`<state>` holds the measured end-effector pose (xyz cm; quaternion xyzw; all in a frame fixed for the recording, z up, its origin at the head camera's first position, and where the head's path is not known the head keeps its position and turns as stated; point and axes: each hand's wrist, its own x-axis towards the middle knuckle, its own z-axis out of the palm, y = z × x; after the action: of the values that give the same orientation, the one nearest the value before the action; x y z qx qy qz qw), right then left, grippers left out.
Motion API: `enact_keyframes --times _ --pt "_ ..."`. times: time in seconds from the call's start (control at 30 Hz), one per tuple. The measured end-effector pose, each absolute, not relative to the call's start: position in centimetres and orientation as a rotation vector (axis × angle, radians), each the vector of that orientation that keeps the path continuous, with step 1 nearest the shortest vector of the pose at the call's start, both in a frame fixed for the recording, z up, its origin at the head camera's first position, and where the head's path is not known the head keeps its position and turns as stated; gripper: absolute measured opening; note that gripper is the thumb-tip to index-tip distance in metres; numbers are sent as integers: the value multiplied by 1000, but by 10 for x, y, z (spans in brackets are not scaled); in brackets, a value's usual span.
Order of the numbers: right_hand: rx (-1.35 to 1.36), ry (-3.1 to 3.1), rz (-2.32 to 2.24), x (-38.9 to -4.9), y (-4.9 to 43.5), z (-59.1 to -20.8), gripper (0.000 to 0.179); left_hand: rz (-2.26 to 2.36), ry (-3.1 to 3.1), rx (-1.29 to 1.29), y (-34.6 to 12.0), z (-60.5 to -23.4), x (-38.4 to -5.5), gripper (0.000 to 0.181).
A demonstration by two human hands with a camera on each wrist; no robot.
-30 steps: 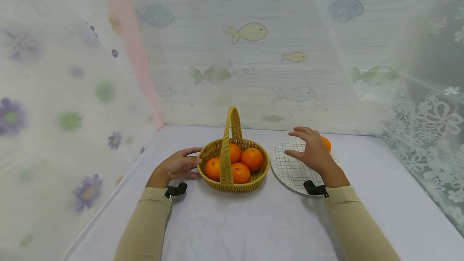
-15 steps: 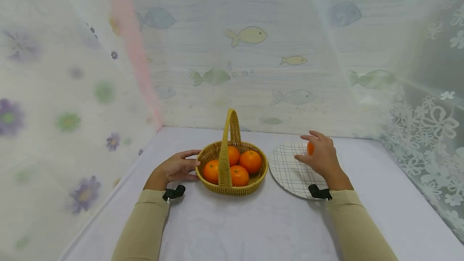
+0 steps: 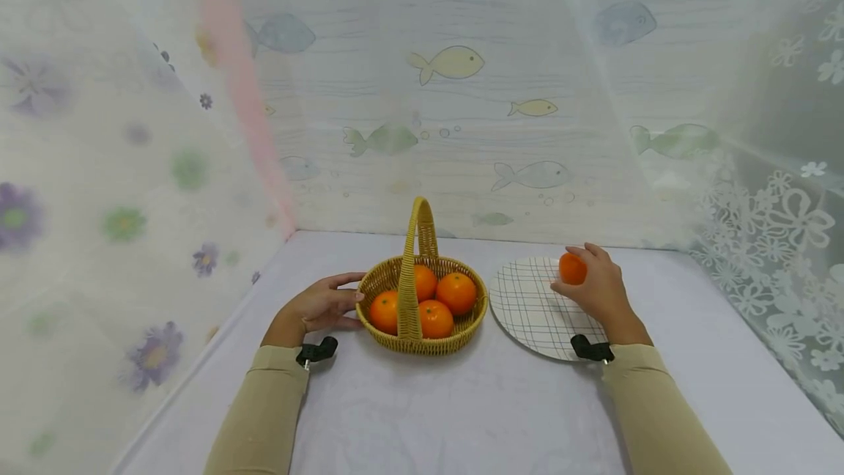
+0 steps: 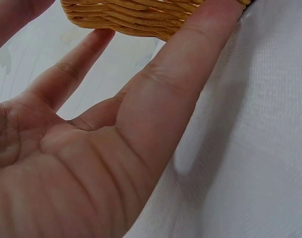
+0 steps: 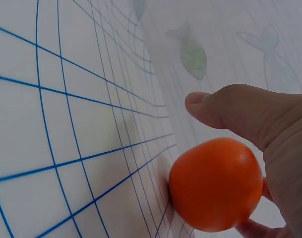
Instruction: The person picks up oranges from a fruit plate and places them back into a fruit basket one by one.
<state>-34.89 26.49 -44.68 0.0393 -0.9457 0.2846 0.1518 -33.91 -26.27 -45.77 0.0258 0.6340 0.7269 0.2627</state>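
Note:
In the head view, a yellow wicker basket (image 3: 425, 347) with a tall arched handle holds several oranges (image 3: 456, 293). My left hand (image 3: 323, 304) touches its left side with extended fingers; the left wrist view shows fingertips against the basket's weave (image 4: 136, 19). A round white plate (image 3: 527, 306) with a grid pattern lies right of the basket. One orange (image 3: 573, 268) rests on its far right part. My right hand (image 3: 598, 288) is spread around this orange. In the right wrist view, the thumb (image 5: 225, 106) stands apart from the fruit, while the other fingers are partly hidden behind it.
A white cloth (image 3: 422, 416) covers the table. Behind it hangs a sheer curtain (image 3: 455, 167) printed with fish. Flower-patterned curtains stand at the left (image 3: 158, 240) and the right (image 3: 791, 240).
My right hand has moved right over the plate and come around the orange, which now shows between thumb and fingers. The left hand and basket keep their places.

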Motion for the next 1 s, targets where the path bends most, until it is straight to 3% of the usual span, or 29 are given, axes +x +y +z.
enact_keyframes --times 0.33,1.0 --pt "56 -2784 876 -350 269 -452 86 1974 1714 56 -262 -458 -339 61" --pt "-49 -2780 960 -351 273 -455 83 1971 1720 43 -262 -457 -339 62"
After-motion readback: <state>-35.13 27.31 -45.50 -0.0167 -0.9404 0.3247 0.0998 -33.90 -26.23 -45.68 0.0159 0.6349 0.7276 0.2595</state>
